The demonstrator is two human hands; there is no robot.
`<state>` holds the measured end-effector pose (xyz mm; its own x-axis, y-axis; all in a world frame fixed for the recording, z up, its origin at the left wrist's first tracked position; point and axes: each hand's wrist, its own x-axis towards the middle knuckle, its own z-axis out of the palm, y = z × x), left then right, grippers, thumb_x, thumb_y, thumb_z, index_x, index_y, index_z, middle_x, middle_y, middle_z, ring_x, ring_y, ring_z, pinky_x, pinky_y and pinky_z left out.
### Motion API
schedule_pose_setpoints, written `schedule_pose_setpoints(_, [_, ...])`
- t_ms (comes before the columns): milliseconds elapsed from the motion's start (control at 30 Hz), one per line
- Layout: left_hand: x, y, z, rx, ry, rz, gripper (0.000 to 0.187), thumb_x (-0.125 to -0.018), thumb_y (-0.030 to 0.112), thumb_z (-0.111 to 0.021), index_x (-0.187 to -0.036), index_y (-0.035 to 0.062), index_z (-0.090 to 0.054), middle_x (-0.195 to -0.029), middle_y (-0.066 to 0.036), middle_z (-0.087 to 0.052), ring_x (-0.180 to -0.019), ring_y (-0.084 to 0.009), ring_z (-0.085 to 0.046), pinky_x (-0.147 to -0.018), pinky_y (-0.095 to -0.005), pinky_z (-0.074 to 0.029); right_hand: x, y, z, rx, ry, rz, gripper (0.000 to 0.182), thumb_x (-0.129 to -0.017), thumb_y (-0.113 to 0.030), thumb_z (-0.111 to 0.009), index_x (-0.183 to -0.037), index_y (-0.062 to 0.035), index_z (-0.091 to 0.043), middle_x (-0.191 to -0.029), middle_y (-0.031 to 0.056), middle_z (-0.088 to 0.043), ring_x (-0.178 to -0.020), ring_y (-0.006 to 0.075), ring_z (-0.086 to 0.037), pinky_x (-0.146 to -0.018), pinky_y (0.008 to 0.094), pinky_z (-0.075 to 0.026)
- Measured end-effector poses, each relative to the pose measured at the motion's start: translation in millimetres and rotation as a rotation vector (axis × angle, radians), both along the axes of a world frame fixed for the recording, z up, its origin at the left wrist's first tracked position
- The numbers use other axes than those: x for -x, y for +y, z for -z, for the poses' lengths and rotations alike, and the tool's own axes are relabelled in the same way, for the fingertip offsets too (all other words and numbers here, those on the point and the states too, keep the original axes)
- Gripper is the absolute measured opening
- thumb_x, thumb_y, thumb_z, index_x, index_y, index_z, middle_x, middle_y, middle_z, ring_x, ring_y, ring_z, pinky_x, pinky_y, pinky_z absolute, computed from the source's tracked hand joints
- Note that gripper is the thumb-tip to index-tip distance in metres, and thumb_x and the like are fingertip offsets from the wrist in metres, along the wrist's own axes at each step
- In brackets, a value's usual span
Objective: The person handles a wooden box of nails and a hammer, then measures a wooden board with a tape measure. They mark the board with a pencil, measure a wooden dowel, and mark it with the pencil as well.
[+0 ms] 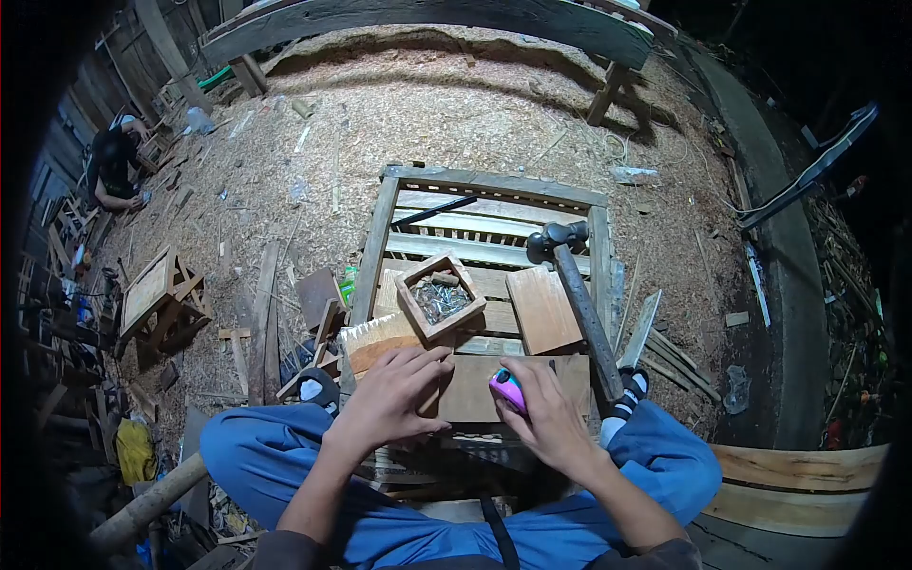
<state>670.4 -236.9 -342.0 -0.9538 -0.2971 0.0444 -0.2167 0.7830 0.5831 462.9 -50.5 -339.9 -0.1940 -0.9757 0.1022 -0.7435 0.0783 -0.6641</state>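
Observation:
My left hand (pixel 394 394) rests with bent fingers on the left end of a flat wooden board (pixel 467 388), its thumb by the near edge. Closed round a small pink and teal object (pixel 509 389), my right hand (pixel 546 408) is over the board's right part. Beyond my left hand lies a wood piece with a jagged pale edge (pixel 375 340). A square wooden box (pixel 440 296) of nails sits past the board, and a wooden block (pixel 544 310) lies to its right.
A hammer (pixel 584 309) lies along the right side of the slatted wooden frame (pixel 494 180). A small wooden stool (pixel 152 294) stands at left. Another person (pixel 116 161) crouches at the far left. A long beam (pixel 427 17) spans the back. Wood shavings cover the ground.

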Motion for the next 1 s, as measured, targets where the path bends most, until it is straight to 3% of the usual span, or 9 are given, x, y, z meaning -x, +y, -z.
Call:
schedule_pose_setpoints(100, [0, 0, 0, 0.002, -0.006, -0.001, 0.080, -0.072, 0.040, -0.093, -0.137, 0.0068, -0.062, -0.153, -0.013, -0.058, -0.136, -0.0365, -0.056, -0.114, -0.0481, -0.044, -4, 1, 2, 0.042, 0.026, 0.020, 0.066, -0.089, -0.009, -0.076, -0.148, -0.0016, -0.046, -0.127, 0.0235, -0.058, -0.114, 0.0443, -0.060, -0.099, 0.0511, -0.050])
schedule_pose_setpoints(433, [0, 3, -3, -0.034, -0.040, -0.014, 0.084, -0.072, 0.037, -0.092, -0.146, 0.0118, -0.059, -0.157, -0.012, -0.054, -0.139, -0.0363, -0.054, -0.117, -0.0480, -0.041, -4, 5, 10, 0.067, 0.015, 0.028, 0.064, -0.088, -0.007, -0.078, -0.143, -0.0007, -0.047, -0.126, 0.0233, -0.058, -0.113, 0.0442, -0.061, -0.096, 0.0510, -0.050])
schedule_pose_setpoints(633, [0, 3, -2, -0.019, -0.038, -0.013, 0.082, -0.073, 0.040, -0.093, -0.143, 0.0115, -0.061, -0.156, -0.012, -0.055, -0.139, -0.0361, -0.054, -0.117, -0.0474, -0.042, -4, 2, 8, 0.087, 0.006, 0.039, 0.062, -0.088, -0.008, -0.078, -0.142, -0.0009, -0.048, -0.127, 0.0232, -0.058, -0.112, 0.0438, -0.061, -0.096, 0.0501, -0.051])
schedule_pose_setpoints(900, [7, 5, -9, -0.049, -0.038, -0.070, 0.082, -0.072, 0.048, -0.094, -0.139, 0.0103, -0.064, -0.148, -0.013, -0.061, -0.135, -0.0351, -0.057, -0.113, -0.0483, -0.045, -9, 2, 3, 0.033, 0.164, 0.073, 0.057, -0.091, -0.014, -0.078, -0.138, -0.0015, -0.050, -0.108, 0.0199, -0.058, -0.099, 0.0402, -0.063, -0.083, 0.0512, -0.052])
schedule_pose_setpoints(1000, [7, 4, -6, -0.045, 0.015, -0.066, 0.077, -0.075, 0.046, -0.092, -0.136, 0.0089, -0.065, -0.144, -0.014, -0.063, -0.132, -0.0354, -0.058, -0.111, -0.0475, -0.047, -8, 1, 2, 0.013, 0.103, 0.070, 0.054, -0.092, -0.014, -0.077, -0.137, -0.0013, -0.051, -0.112, 0.0211, -0.059, -0.101, 0.0413, -0.063, -0.086, 0.0508, -0.053])
